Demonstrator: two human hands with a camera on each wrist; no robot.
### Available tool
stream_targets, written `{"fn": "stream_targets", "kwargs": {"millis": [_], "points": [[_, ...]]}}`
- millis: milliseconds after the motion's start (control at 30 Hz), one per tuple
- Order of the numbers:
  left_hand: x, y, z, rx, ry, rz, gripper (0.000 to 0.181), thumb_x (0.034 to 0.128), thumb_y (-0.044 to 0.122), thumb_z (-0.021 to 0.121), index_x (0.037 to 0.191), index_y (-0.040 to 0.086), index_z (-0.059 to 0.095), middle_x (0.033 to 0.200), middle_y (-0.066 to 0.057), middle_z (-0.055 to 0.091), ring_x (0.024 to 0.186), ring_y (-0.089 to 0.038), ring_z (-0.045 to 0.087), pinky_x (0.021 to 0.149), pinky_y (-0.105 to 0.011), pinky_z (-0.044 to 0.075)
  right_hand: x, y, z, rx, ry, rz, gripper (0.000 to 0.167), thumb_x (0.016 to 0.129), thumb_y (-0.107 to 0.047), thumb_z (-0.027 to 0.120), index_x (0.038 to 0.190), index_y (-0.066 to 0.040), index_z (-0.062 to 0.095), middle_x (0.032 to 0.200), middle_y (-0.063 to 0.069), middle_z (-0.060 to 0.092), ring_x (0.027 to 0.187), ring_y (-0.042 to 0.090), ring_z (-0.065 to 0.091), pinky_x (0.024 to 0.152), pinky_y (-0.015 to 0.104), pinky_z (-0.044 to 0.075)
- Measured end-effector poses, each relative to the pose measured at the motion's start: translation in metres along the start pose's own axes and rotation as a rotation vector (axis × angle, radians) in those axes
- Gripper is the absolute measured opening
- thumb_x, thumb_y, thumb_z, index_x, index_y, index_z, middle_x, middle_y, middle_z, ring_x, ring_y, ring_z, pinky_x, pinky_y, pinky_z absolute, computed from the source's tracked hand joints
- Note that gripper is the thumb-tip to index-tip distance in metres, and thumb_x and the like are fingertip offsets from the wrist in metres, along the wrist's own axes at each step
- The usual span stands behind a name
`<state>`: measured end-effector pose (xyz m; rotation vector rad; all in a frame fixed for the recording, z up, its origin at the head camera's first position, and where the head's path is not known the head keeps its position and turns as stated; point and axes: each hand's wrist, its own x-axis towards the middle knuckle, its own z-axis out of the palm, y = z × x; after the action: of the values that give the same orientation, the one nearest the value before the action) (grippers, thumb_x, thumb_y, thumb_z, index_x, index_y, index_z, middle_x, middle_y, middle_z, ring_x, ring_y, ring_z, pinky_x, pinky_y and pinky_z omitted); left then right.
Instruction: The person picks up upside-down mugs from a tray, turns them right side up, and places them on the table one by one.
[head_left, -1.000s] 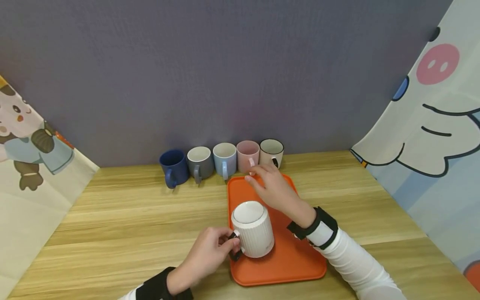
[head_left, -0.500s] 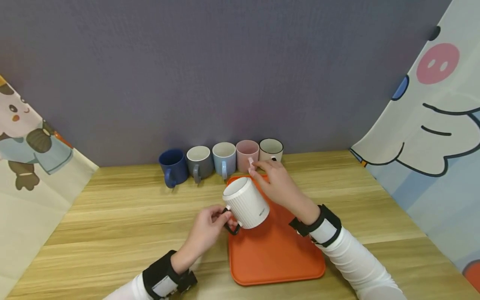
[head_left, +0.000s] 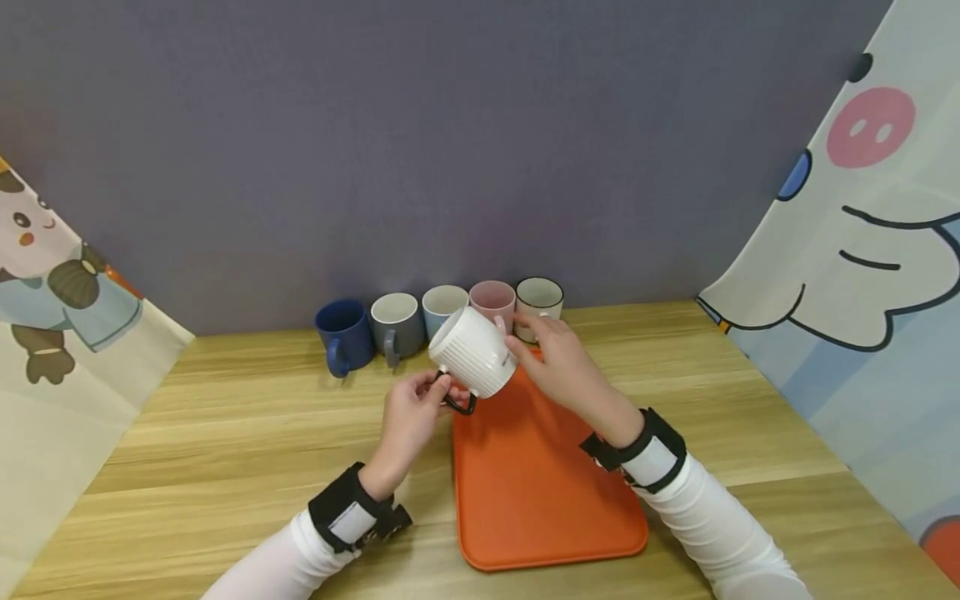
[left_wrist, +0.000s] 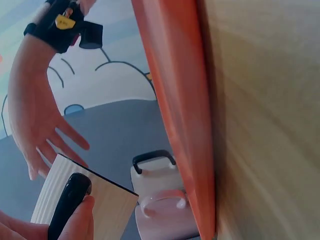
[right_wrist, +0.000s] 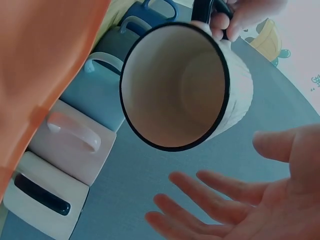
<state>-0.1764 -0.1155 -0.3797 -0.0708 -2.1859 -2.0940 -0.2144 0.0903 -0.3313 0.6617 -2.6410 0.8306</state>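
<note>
My left hand [head_left: 408, 417] grips the black handle [head_left: 459, 404] of a white ribbed mug [head_left: 476, 354]. The mug is held tilted above the far end of an orange tray [head_left: 547, 492]. Its black-rimmed mouth faces the camera in the right wrist view, and the inside [right_wrist: 175, 85] shows nothing in it. Close to the mug, my right hand [head_left: 562, 367] has its fingers extended and spread. In the right wrist view those fingers [right_wrist: 210, 200] are apart from the mug and hold nothing.
Along the grey back wall stands a row of mugs: navy [head_left: 348, 333], grey [head_left: 401, 329], light blue [head_left: 444, 302], pink [head_left: 492, 297] and cream with a black rim [head_left: 540, 293]. The tray lies on a wooden table [head_left: 247, 433]. Cartoon-printed cloths [head_left: 847, 267] hang at both sides.
The left hand has lifted the white mug off the tray, moved it away toward the back and tilted it further. The right hand stays near the row, its fingers now spread wider.
</note>
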Motion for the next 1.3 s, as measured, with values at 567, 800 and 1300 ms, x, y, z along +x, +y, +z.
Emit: {"fn": "stream_targets", "kwargs": {"millis": [567,800,1300], "points": [[0.025,0.003,0.009,-0.191,0.082,0.027,0.019,0.0952,0.003,0.053,0.095,-0.015,0.061,0.080,-0.023,0.066,0.076,-0.026,0.071,0.070,-0.034,0.058,-0.002,-0.003,-0.001,-0.071,-0.092,0.126,0.058,0.098,-0.040,0.048,0.132,0.007,0.047,0.119,0.019,0.062,0.104,0.033,0.061,0.086,0.045,0.050],[0.032,0.009,0.019,-0.249,0.111,0.042,0.020,0.0955,0.002,0.052,0.095,-0.016,0.059,0.078,-0.017,0.065,0.076,-0.023,0.071,0.070,-0.032,0.058,-0.005,-0.008,0.007,-0.144,-0.109,0.140,0.036,0.097,-0.042,0.049,0.094,-0.007,0.060,0.072,0.007,0.060,0.071,0.025,0.061,0.062,0.039,0.046],[0.042,0.022,0.038,-0.384,0.181,0.038,0.020,0.0963,0.002,0.050,0.092,-0.015,0.059,0.075,-0.010,0.061,0.071,-0.016,0.069,0.070,-0.030,0.058,-0.002,-0.013,0.017,-0.124,-0.113,0.141,0.040,0.099,-0.043,0.044,0.077,-0.011,0.055,0.059,0.001,0.044,0.056,0.018,0.049,0.051,0.030,0.036]]}}
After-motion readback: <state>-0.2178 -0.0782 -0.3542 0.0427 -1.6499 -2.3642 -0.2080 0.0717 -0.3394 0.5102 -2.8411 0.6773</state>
